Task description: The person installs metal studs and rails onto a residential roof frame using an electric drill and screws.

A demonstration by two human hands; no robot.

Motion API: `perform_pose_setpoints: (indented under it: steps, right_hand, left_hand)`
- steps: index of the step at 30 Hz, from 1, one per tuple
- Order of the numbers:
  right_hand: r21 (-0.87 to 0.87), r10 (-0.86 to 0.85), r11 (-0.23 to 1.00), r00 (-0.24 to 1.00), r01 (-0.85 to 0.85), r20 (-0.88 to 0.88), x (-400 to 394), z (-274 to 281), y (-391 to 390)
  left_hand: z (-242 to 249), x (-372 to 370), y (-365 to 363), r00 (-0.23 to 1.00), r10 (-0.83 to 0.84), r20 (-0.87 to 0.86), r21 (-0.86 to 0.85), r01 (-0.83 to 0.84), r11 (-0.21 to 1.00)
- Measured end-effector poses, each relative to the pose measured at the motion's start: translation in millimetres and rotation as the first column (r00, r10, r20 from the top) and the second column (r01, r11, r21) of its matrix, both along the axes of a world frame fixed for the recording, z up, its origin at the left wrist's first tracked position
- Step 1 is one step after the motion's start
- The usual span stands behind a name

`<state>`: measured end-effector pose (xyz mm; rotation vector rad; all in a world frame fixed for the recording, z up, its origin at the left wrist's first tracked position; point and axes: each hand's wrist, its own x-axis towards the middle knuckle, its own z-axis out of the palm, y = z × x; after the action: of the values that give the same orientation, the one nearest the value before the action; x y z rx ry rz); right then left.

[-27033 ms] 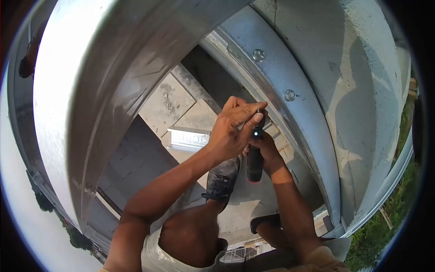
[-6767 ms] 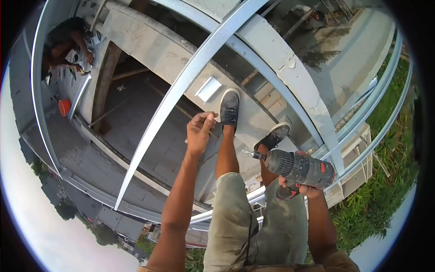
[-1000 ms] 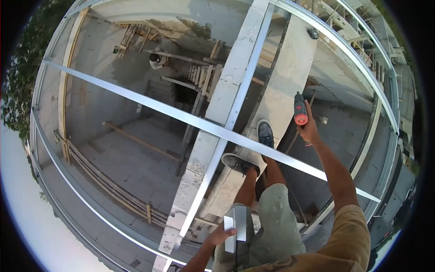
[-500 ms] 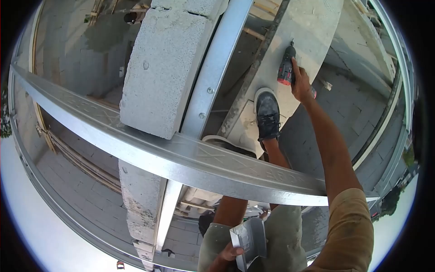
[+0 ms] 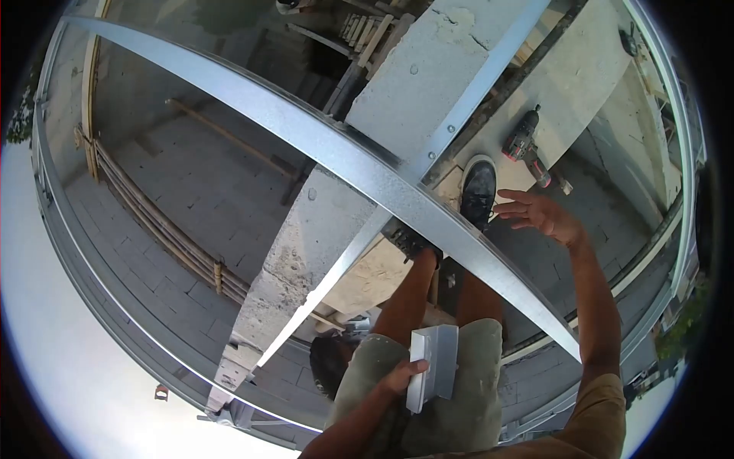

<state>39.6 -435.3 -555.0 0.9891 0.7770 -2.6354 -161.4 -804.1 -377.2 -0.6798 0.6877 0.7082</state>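
Note:
My left hand is closed on a short piece of bent sheet-metal channel, held upright in front of my thighs. My right hand is open and empty, its fingers apart, beside my shoe. Just beyond it a black and red cordless drill lies on its side on the pale board, apart from my fingers. A long galvanized metal beam crosses the view between my legs and the wall.
A concrete wall top with a metal stud runs alongside. Bamboo poles are lashed at left. Another dark tool lies at the board's far right. The block floor is far below; a person shows partly at top.
My right hand has let go of the drill and drawn back toward me, fingers spread. The drill stays on the board. The view has turned; my left hand keeps its metal piece.

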Motion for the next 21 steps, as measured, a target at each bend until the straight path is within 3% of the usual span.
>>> perform_pose_setpoints:
  steps: [1, 3, 6, 7, 9, 15, 18, 19, 21]
  right_hand:
    - [0.007, 0.098, 0.995, 0.988, -0.097, -0.121, -14, 27, -6]
    - [-0.049, 0.113, 0.991, 0.982, -0.121, -0.15, -32, 45, -41]
    - [0.008, 0.248, 0.969, 0.968, -0.248, -0.026, -26, 56, -55]
    - [0.022, 0.246, 0.969, 0.969, -0.246, -0.024, -27, 62, -58]
    - [0.274, 0.195, 0.934, 0.97, -0.229, 0.146, -27, 73, -65]
    - [0.452, 0.14, 0.863, 0.967, -0.225, 0.215, -27, 74, -73]
    - [0.391, 0.008, 0.915, 0.972, -0.102, 0.236, -17, 66, -88]
    - [0.419, -0.026, 0.901, 0.951, -0.111, 0.308, -36, 98, -77]
    - [0.405, -0.021, 0.911, 0.969, -0.083, 0.247, -25, 87, -79]
  left_hand:
    - [-6, 3, -15, 0.999, -0.002, 0.054, -0.071, 0.006, 0.997]
    - [-8, 5, -21, 0.995, 0.005, 0.097, -0.099, 0.005, 0.995]
    - [1, -2, 2, 0.996, 0.084, 0.016, -0.075, -0.083, 0.994]
    - [3, -4, 4, 0.997, 0.082, 0.015, -0.06, -0.081, 0.995]
    - [6, -5, 3, 0.995, 0.102, 0.007, -0.082, -0.101, 0.992]
    - [14, -1, -10, 0.993, 0.108, -0.043, -0.054, -0.11, 0.992]
    - [2, 2, -5, 0.999, 0.042, 0.006, -0.04, -0.042, 0.998]
    - [-3, 9, -8, 0.998, 0.05, -0.025, -0.032, -0.051, 0.998]
    - [2, 13, -11, 0.999, 0.021, -0.04, -0.029, -0.022, 0.999]
